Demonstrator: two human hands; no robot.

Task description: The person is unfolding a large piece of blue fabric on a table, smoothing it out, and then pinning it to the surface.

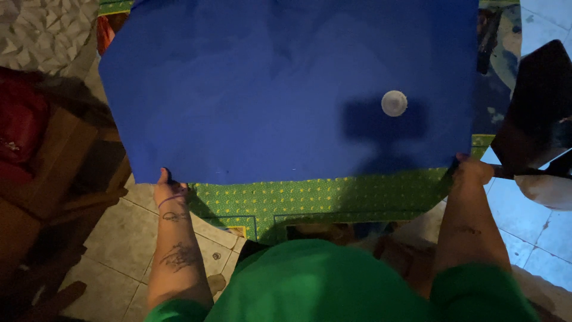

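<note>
Head view: looking straight down, a person in a green top is holding a large blue sheet point(280, 89) spread flat over a green dotted mat point(316, 200).
Left hand point(170, 191): at about 7 o'clock of the sheet, it is pinching the near-left corner, thumb on top, fingers hidden beneath.
Right hand point(473, 170): at about 4 o'clock, it is gripping the near-right corner, closed on the edge.
Sheet position: it is filling the upper half of the view, its near edge running between the two hands and leaving a strip of mat showing at 6 o'clock.
White cap point(394, 103): a small round piece is sitting on the sheet toward 3 o'clock, casting a dark shadow.
Step, as judged: the sheet is seemingly being laid out and squared on the mat.
Next move calls for: even tension at both corners, and keeping the sheet level so the cap is not rolling off.
Surroundings: tiled floor point(119, 238) at 8 o'clock, a dark object point(536, 107) at 3 o'clock.
</note>
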